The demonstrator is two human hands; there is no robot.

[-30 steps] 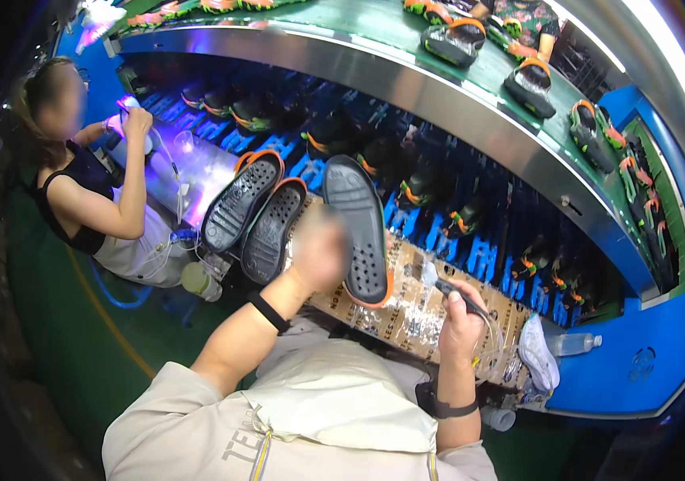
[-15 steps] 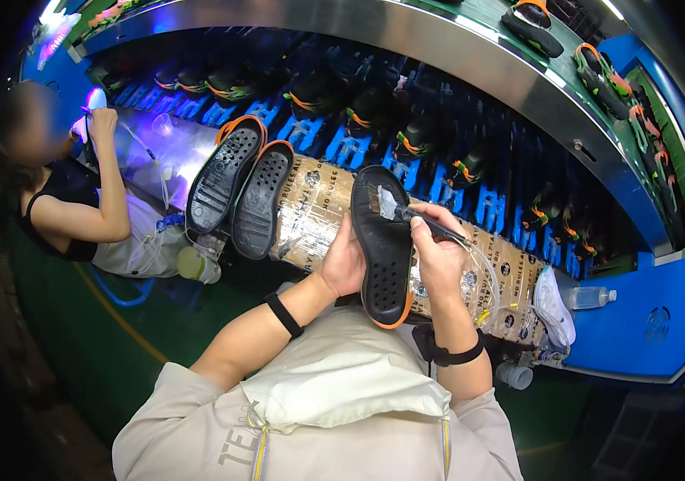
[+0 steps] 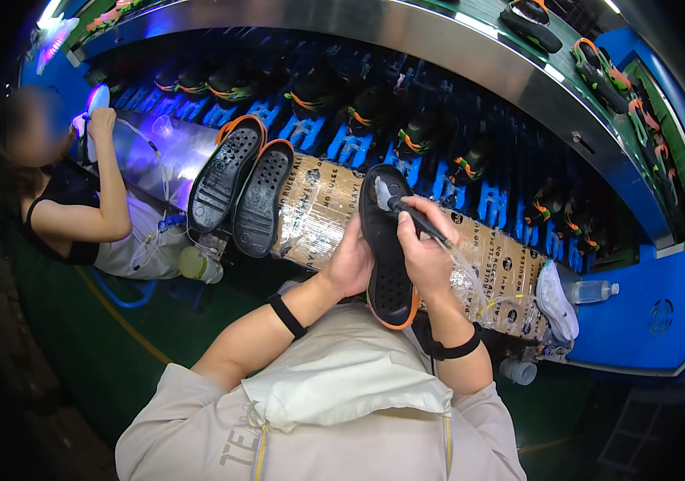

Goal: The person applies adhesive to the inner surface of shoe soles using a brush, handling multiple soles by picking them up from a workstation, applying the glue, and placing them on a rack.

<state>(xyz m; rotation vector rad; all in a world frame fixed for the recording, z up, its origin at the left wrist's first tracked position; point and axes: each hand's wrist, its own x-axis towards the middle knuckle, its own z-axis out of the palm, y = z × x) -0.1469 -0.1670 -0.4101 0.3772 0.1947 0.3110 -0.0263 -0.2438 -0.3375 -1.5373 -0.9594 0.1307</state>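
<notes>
The left hand (image 3: 350,261), half-closed round the sole's (image 3: 390,260) left edge, seemingly steadies it face-up over the bench's (image 3: 310,216) near edge, so the brush (image 3: 422,222) pinched by the right hand (image 3: 429,250) reaches inside.

the black, perforated, orange-rimmed soles (image 3: 389,260) look rubbery, faintly glossy; the brown cardboard-covered counter (image 3: 314,220) shines like plastic film; past its right edge, the clear bottle (image 3: 592,293) looks smooth, plastic.
</notes>
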